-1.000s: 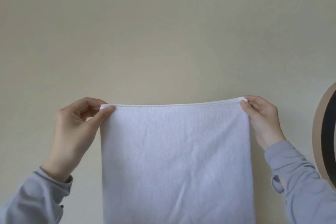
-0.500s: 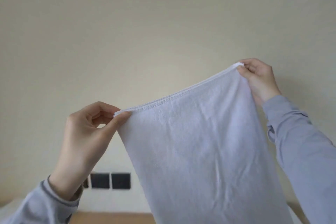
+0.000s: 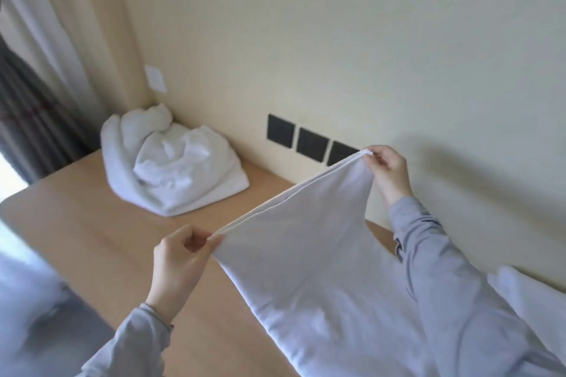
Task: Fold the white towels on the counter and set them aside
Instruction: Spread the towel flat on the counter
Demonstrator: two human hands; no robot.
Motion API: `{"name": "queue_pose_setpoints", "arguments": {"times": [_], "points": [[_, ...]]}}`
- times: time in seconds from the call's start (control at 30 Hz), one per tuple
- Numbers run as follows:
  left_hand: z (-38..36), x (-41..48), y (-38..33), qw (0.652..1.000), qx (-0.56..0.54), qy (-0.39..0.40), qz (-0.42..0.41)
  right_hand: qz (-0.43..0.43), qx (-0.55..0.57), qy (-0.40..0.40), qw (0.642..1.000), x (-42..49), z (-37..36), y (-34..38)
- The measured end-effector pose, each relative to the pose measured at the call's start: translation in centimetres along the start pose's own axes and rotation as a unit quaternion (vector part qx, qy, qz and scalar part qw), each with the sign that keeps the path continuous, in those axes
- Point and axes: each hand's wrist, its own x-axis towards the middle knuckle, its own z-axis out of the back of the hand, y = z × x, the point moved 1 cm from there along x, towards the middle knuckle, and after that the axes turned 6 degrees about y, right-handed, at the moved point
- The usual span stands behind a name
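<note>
Towel (image 3: 321, 242) is hanging over the desk's (image 3: 92, 223) right half, top edge stretched taut on a slant. Left hand (image 3: 179, 257) is pinching the near corner between thumb and fingers; right hand (image 3: 390, 170) is pinching the far corner, higher up. Crumpled pile (image 3: 171, 165) of towels is sitting at the desk's far left corner, against the wall (image 3: 367, 40).

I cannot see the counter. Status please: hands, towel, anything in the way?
Left hand, right hand: each pinches a towel corner. Towel held up over counter. Crumpled pile behind, apart.
</note>
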Motion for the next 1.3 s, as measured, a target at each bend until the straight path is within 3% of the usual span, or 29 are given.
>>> {"name": "queue_pose_setpoints", "arguments": {"times": [0.33,0.5,0.67,0.73,0.83,0.93,1.0,1.07,1.1,1.17,1.23,1.3], "points": [[5.5,5.5,15.3,0.977,0.018,-0.060,0.202,-0.058,-0.112,0.097,0.987,5.4,-22.2,-9.2],[6.6,5.5,21.1,0.959,0.072,-0.035,0.273,-0.090,-0.159,0.162,0.970,5.5,-29.5,-15.0],[6.3,5.1,23.7,0.937,0.171,-0.002,0.304,-0.068,-0.225,0.153,0.960,5.1,-33.1,-18.7],[5.7,5.1,23.6,0.922,0.265,-0.008,0.282,-0.020,-0.282,0.158,0.946,4.9,-33.4,-18.9],[3.9,5.5,22.3,0.907,0.383,-0.038,0.174,0.080,-0.391,0.127,0.908,3.6,-33.2,-17.6],[-0.4,6.5,20.6,0.909,0.405,0.093,-0.028,0.210,-0.322,0.158,0.909,-1.1,-33.0,-15.5],[-2.6,6.6,20.6,0.884,0.413,0.198,-0.096,0.305,-0.280,0.297,0.861,-6.3,-32.7,-15.2],[-3.0,6.6,21.6,0.863,0.436,0.237,-0.097,0.371,-0.301,0.441,0.760,-10.3,-31.8,-15.9],[-2.8,6.6,22.3,0.858,0.443,0.246,-0.086,0.386,-0.324,0.483,0.716,-10.9,-31.2,-16.6],[-2.4,6.5,23.4,0.866,0.435,0.239,-0.063,0.395,-0.376,0.515,0.662,-9.0,-30.6,-17.8],[-2.3,6.5,23.7,0.876,0.425,0.226,-0.032,0.364,-0.428,0.516,0.647,-4.9,-30.5,-18.7],[-2.4,6.4,23.8,0.878,0.425,0.220,-0.022,0.291,-0.475,0.495,0.667,-0.5,-30.2,-19.4]]}}
